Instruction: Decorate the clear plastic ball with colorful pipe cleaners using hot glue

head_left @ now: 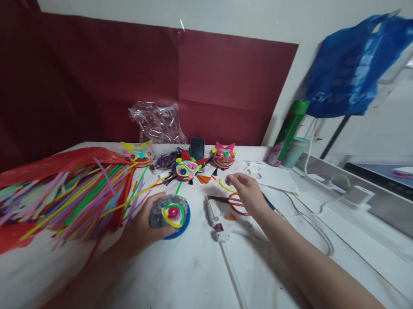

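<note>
My left hand (147,225) is wrapped around a grey round craft piece (157,215) with a blue rim. On its face sits one eye with a red centre and white, green and yellow outlines. Over the table to the right, my right hand (244,189) has its thumb and fingers pinched together; a small pale thing may be at the tips, too blurred to name. Beneath that hand lie scissors (236,203) with orange-red handles. A white glue gun (214,214) with a long white glue stick (233,278) lies between my hands.
Three colourful animal-face crafts stand behind: a yellow-eared one (140,154), a red-horned one (188,169) and a pink one (223,156). Many pipe cleaners (83,194) spread leftward over a red plastic bag (71,159). A phone (197,148), cords (314,220) and a spray can (291,126) are also here.
</note>
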The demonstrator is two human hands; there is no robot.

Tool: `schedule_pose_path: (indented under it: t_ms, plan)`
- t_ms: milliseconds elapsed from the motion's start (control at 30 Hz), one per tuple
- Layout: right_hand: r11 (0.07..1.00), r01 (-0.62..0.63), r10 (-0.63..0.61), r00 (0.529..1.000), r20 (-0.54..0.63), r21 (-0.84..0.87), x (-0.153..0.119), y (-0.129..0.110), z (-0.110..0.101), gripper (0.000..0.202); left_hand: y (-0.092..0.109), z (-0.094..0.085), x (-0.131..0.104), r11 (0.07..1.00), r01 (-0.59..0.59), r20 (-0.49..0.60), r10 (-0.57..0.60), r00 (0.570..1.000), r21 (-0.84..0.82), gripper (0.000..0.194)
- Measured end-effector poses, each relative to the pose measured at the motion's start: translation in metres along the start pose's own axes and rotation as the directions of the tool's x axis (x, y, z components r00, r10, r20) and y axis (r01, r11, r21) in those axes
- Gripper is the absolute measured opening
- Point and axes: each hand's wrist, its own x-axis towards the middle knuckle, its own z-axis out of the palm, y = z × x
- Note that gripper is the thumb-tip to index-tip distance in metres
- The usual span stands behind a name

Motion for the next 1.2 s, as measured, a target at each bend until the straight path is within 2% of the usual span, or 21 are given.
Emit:
schedule_pose_path:
  t_ms: [100,200,300,433,600,733,800,933,1067,1133,1200]
  plan:
    - [0.999,0.029,-0.025,0.995,0.097,-0.038,-0.018,-0.004,0.014,0.021,0.006,0.002,-0.004,0.991,-0.106,0.012,0.105,0.994,0.078,0.07]
    - [0.983,0.143,-0.109,0.959,0.261,-0.115,-0.038,-0.007,0.029,0.014,0.009,0.001,-0.005,0.999,-0.025,0.056,0.024,0.998,0.025,0.078]
    - [0.956,0.238,-0.164,0.917,0.363,-0.169,-0.053,-0.007,0.039,0.013,0.005,0.0,-0.002,0.997,0.055,0.083,-0.051,0.995,-0.044,0.078]
    - [0.925,0.322,-0.204,0.869,0.452,-0.202,-0.062,-0.001,0.045,0.023,-0.004,-0.001,0.0,0.995,0.066,0.099,-0.059,0.993,-0.071,0.077]
    - [0.911,0.376,-0.238,0.811,0.534,-0.166,-0.067,0.005,0.049,0.04,-0.002,0.004,-0.005,0.992,0.081,0.14,-0.067,0.988,-0.097,0.094]
    - [0.921,0.345,-0.191,0.805,0.561,-0.182,-0.071,0.005,0.051,0.048,-0.001,0.01,-0.006,0.995,0.086,-0.015,-0.087,0.996,-0.04,0.094]
    - [0.922,0.344,-0.186,0.796,0.576,-0.178,-0.074,0.004,0.052,0.05,0.0,0.012,-0.006,0.994,0.097,-0.059,-0.1,0.993,-0.052,0.093]
    - [0.923,0.362,-0.216,0.771,0.599,-0.133,-0.077,0.007,0.053,0.049,0.004,0.015,-0.006,0.992,0.097,-0.039,-0.1,0.994,-0.077,0.088]
    - [0.915,0.372,-0.215,0.779,0.589,-0.158,-0.076,0.011,0.053,0.045,0.007,0.015,-0.007,0.994,0.083,-0.016,-0.084,0.996,-0.07,0.086]
    - [0.889,0.419,-0.257,0.79,0.556,-0.185,-0.075,0.01,0.053,0.041,0.006,0.014,-0.007,0.995,0.072,0.005,-0.072,0.997,-0.065,0.086]
    - [0.832,0.513,-0.352,0.782,0.514,-0.21,-0.075,0.007,0.052,0.038,0.003,0.013,-0.007,0.996,0.051,0.026,-0.049,0.998,-0.07,0.086]
